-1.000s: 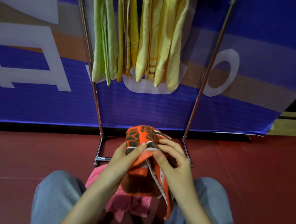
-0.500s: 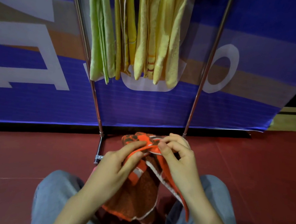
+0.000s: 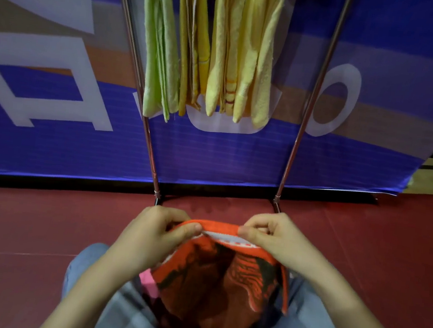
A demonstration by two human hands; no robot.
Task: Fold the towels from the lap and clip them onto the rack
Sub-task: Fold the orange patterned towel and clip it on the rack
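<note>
1. Behind the rack, a blue banner (image 3: 51, 146) with large white lettering spans the full width, and its lower edge meets the floor line.
2. Below it, red floor (image 3: 30, 224) stretches out wide on both sides of the person's knees.
3. Between banner and knees stands the rack (image 3: 303, 125). Its two slanting metal poles have their feet on the floor just beyond the hands, with open space between them under the hung cloth.
4. High between the poles hang folded towels: a green towel (image 3: 160, 51) against the left pole and yellow towels (image 3: 247, 60) beside it. Their lower ends stop well above the hands, and a gap shows between the last yellow one and the right pole.
5. Over the lap, the orange towel (image 3: 213, 283), dark-patterned, drapes down from its top hem, which is stretched level.
6. The left hand (image 3: 154, 232) pinches the hem's left end and the right hand (image 3: 274, 239) pinches its right end, thumbs toward the camera. The hands are apart, with a short span of hem between them.
7. A corner of a pink towel (image 3: 148, 282) peeks out at the orange towel's left edge.
</note>
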